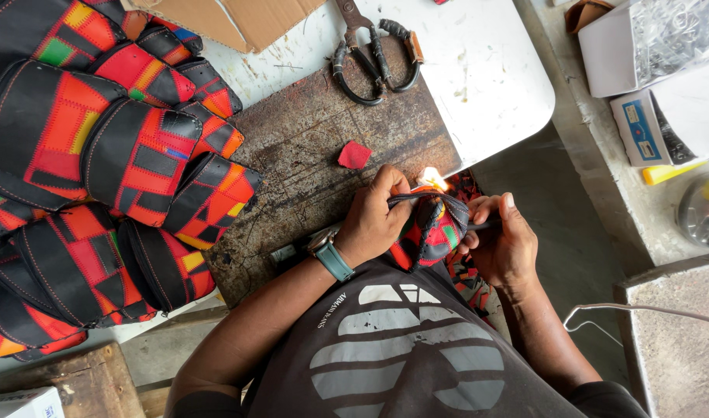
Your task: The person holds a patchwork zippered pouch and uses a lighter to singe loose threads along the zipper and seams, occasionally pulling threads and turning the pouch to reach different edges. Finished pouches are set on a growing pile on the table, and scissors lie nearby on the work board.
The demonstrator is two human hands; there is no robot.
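Left hand (374, 220), teal-strapped watch on the wrist, curled shut around the black rim of a small patchwork leather piece in red, black and green (432, 228), thumb and fingers pinching its top edge. Right hand (501, 244) closed around a thin dark stick-like tool (487, 225); only a short length shows past the fingers, so its kind cannot be made out. A small orange-white flame (433, 179) burns at the upper edge of the piece, between the hands; what feeds it is hidden behind the leather. The piece is held off the table, just above the person's lap, at the near edge of a worn dark brown work board (308, 147) lying on a white table (486, 62). A red leather scrap (354, 155) lies on the board near the left hand. Black-handled metal shears (374, 54) rest at the board's far edge, blades cut off by the frame. Stacked patchwork leather pieces (99, 170) fill the left side, partly out of frame. White cardboard boxes (656, 77) sit on a ledge to the right, well apart.
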